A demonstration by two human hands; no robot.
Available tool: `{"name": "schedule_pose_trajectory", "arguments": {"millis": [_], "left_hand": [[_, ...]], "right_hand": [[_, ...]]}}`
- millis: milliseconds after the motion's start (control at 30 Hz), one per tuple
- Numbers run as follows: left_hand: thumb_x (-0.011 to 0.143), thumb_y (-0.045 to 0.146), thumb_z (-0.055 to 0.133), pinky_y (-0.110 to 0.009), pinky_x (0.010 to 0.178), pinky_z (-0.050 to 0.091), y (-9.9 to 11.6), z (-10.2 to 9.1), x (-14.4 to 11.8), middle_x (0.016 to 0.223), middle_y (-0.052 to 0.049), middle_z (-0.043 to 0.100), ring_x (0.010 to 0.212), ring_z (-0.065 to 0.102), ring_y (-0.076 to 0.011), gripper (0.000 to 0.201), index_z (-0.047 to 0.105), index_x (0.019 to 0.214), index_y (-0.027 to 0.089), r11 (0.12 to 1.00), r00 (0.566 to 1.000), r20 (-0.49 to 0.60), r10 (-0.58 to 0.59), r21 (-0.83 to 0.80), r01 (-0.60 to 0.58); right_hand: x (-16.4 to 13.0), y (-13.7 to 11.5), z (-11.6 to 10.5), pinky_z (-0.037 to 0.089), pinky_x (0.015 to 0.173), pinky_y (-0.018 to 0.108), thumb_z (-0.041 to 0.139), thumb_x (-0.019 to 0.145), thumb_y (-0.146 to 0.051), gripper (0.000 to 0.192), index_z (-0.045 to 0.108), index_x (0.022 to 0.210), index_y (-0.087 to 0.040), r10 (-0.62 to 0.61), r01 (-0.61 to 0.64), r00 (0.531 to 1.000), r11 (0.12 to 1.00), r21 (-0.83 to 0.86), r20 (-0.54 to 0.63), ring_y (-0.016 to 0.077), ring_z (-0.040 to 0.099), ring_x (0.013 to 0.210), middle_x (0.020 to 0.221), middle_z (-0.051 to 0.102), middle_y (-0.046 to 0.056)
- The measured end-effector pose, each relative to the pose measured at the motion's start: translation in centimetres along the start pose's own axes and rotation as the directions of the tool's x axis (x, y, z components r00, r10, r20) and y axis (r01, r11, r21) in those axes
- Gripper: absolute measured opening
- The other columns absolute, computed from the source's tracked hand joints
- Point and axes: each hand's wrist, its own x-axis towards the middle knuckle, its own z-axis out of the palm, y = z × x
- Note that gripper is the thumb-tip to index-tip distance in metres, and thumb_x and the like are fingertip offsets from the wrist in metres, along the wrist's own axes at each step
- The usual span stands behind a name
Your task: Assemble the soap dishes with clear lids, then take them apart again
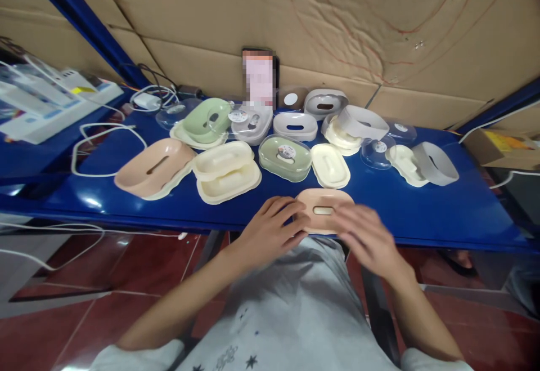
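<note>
Both hands grip one peach soap dish (324, 209) at near table edge (442, 213): left hand (274, 227) fingers curled on its left end, right hand (365, 235) w/ fingers spread over right side. Best keep it level & grip even; cream tray (330, 165) sits just beyond.

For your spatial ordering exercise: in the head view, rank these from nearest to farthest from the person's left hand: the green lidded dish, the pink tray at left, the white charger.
1. Green lidded dish, just beyond the left hand.
2. Pink tray, far left.
3. White charger, back left.
</note>
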Motion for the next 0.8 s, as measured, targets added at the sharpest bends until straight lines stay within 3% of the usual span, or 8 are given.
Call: {"name": "schedule_pose_trajectory", "arguments": {"millis": [100, 200, 300, 433, 533, 633, 733, 800], "left_hand": [[0.1, 0.026, 0.069, -0.047, 0.104, 0.055, -0.3, -0.2, -0.2, 0.118, -0.01, 0.071, 0.117, 0.063, -0.0287, 0.008, 0.067, 0.107, 0.021, 0.999, 0.999, -0.028, -0.034, 0.0, 0.034], [0.098, 0.028, 0.069, -0.048, 0.101, 0.057, -0.5, -0.1, -0.2, 0.12, -0.011, 0.069, 0.117, 0.061, -0.0304, 0.009, 0.066, 0.104, 0.022, 0.999, 0.998, -0.045, -0.053, -0.004, 0.053], [0.097, 0.029, 0.071, -0.048, 0.1, 0.059, -0.6, 0.0, -0.3, 0.121, -0.012, 0.067, 0.119, 0.061, -0.0313, 0.011, 0.065, 0.104, 0.021, 0.998, 0.997, -0.04, -0.06, -0.021, 0.059], [0.097, 0.029, 0.072, -0.049, 0.101, 0.062, -0.8, -0.1, -0.3, 0.126, -0.013, 0.065, 0.123, 0.06, -0.0317, 0.014, 0.063, 0.104, 0.021, 0.996, 0.997, -0.037, -0.066, -0.068, 0.064], [0.1, 0.03, 0.072, -0.046, 0.102, 0.063, -0.9, 0.0, -0.4, 0.133, -0.013, 0.062, 0.128, 0.062, -0.0301, 0.016, 0.061, 0.109, 0.022, 0.985, 0.994, -0.036, -0.105, -0.142, 0.099], [0.102, 0.031, 0.071, -0.045, 0.106, 0.063, -1.0, 0.2, -0.6, 0.141, -0.013, 0.06, 0.133, 0.064, -0.0283, 0.024, 0.059, 0.122, 0.024, 0.957, 0.984, -0.021, -0.175, -0.239, 0.165], [0.102, 0.034, 0.074, -0.049, 0.11, 0.063, -1.1, 0.3, -0.8, 0.151, -0.013, 0.056, 0.139, 0.063, -0.0302, 0.05, 0.051, 0.146, 0.03, 0.909, 0.969, 0.033, -0.246, -0.34, 0.243], [0.101, 0.037, 0.076, -0.052, 0.114, 0.06, -1.2, 0.3, -0.9, 0.159, -0.014, 0.051, 0.146, 0.058, -0.0321, 0.07, 0.038, 0.16, 0.034, 0.875, 0.954, 0.079, -0.291, -0.382, 0.298]], "right_hand": [[1.4, 5.4, -2.0, 0.047, 0.121, 0.055, 0.052, 0.111, -0.031, 0.044, 0.06, 0.154, -0.029, 0.245, -0.274, 0.955, 0.945, -0.179, -0.168, 0.0314, 0.061, 0.145, 0.154, 0.066, 0.01], [2.4, 9.6, -2.4, 0.044, 0.12, 0.068, 0.049, 0.111, -0.05, 0.059, 0.052, 0.161, -0.019, 0.406, -0.405, 0.91, 0.825, -0.395, -0.084, 0.0443, 0.048, 0.154, 0.164, 0.055, 0.02], [2.1, 10.2, -1.5, 0.048, 0.113, 0.07, 0.053, 0.105, -0.067, 0.074, 0.052, 0.159, -0.016, 0.489, -0.449, 0.87, 0.737, -0.505, -0.059, 0.049, 0.054, 0.144, 0.153, 0.06, 0.025], [-0.2, 8.3, -0.7, 0.056, 0.1, 0.065, 0.059, 0.097, -0.078, 0.081, 0.062, 0.147, -0.014, 0.548, -0.596, 0.797, 0.652, -0.468, -0.252, 0.0451, 0.064, 0.121, 0.125, 0.066, 0.025], [-1.9, 6.5, -1.4, 0.057, 0.104, 0.059, 0.065, 0.098, -0.071, 0.069, 0.068, 0.143, -0.019, 0.494, -0.569, 0.821, 0.747, -0.343, -0.285, 0.0387, 0.065, 0.118, 0.121, 0.064, 0.019], [-2.2, 4.2, -2.1, 0.058, 0.108, 0.052, 0.07, 0.101, -0.056, 0.054, 0.068, 0.146, -0.026, 0.407, -0.463, 0.869, 0.869, -0.175, -0.281, 0.0329, 0.067, 0.121, 0.129, 0.064, 0.014], [-0.8, 1.6, -1.7, 0.055, 0.114, 0.054, 0.068, 0.104, -0.045, 0.053, 0.061, 0.155, -0.033, 0.246, -0.262, 0.959, 0.959, -0.108, -0.141, 0.0345, 0.062, 0.136, 0.148, 0.06, 0.014], [0.5, 0.3, -0.7, 0.051, 0.118, 0.057, 0.067, 0.105, -0.042, 0.057, 0.054, 0.161, -0.035, 0.118, -0.119, 0.993, 0.989, -0.09, -0.018, 0.0359, 0.056, 0.145, 0.158, 0.056, 0.013]]}}
